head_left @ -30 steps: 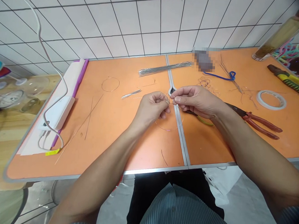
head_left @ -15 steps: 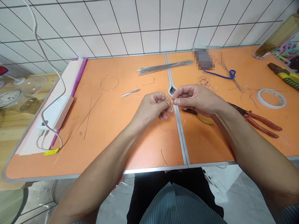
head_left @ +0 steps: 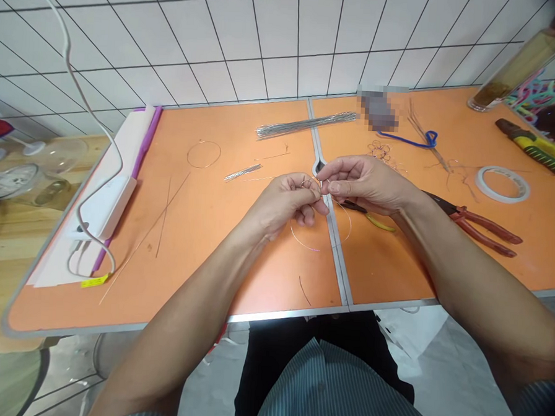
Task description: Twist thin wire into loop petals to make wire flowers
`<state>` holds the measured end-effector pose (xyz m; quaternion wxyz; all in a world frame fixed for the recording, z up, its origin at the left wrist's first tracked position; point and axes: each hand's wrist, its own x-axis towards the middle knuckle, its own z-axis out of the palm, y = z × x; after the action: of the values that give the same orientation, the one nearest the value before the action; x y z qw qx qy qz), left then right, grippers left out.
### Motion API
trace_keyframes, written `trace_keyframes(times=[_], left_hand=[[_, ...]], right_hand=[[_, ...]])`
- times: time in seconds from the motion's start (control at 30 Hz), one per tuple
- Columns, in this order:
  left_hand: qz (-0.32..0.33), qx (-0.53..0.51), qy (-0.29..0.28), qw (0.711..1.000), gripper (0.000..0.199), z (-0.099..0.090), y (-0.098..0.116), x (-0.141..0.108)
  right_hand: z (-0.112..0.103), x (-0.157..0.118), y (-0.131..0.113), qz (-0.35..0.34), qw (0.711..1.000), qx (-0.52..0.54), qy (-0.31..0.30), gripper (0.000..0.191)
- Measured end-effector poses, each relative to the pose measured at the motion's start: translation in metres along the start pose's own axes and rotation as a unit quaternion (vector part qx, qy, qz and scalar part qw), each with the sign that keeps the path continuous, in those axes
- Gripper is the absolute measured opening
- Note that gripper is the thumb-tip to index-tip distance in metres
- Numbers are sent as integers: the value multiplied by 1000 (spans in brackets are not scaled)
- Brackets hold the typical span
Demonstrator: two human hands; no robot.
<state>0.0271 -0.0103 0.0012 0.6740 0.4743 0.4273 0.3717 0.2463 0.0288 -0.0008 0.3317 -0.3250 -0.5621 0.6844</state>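
My left hand (head_left: 296,196) pinches a thin wire (head_left: 303,241), which hangs below the fingers in a loose curve. Facing it, my right hand (head_left: 360,182) is closed, thumb against forefinger, on the wire too, and the fingertips of both hands nearly meet above the table's metal seam. Small loops of wire show at the left fingertips, but the fingers hide most of the detail. Partly behind my right hand lie pliers with yellow handles (head_left: 379,223). Pliers with red handles (head_left: 488,230) rest beside my right forearm.
On the orange table (head_left: 202,229) lie a bundle of straight wires (head_left: 305,125), a short bundle (head_left: 243,172), a wire ring (head_left: 204,154) and loose wires. To the right are a tape roll (head_left: 502,184), a utility knife (head_left: 536,147) and a blue twisted stem (head_left: 406,139). A white power strip (head_left: 105,214) stands left.
The hands stay in nearly the same place, with the fingertips shifted slightly together. The wire's hanging curve now shows more fully below the hands.
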Motion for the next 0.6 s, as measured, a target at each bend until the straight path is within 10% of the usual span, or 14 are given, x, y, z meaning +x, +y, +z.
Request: trace_keyframes(times=[0.6], left_hand=[[2,0,-28,1000,14,-1,-2,-1]], right_hand=[[-6,-1,2,16,999,-15,-46,38]])
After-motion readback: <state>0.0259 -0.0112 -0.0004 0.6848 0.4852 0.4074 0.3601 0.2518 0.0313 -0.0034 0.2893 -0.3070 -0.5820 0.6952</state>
